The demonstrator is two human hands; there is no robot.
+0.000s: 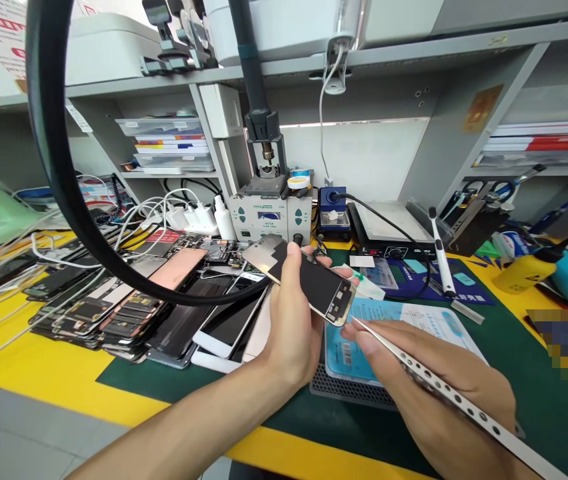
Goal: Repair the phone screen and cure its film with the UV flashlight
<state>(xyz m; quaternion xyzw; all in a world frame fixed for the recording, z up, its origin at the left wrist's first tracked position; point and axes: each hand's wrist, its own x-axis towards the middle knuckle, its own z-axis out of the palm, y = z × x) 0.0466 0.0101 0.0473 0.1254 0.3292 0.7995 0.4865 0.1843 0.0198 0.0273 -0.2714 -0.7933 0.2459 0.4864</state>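
Note:
A phone screen assembly, its back side up with black film and a metal plate, lies tilted in my left hand. The thumb presses across its top and the fingers wrap beneath. My right hand grips perforated metal tweezers. Their tip is close to the lower right end of the screen assembly; whether it touches cannot be told. Below both hands a light-blue package rests on a black perforated pad.
Stacked phones and parts cover the left side. A hot air station stands behind, its black hose looping across the upper left. Yellow bottle, white brush and soldering stand are at the right and back.

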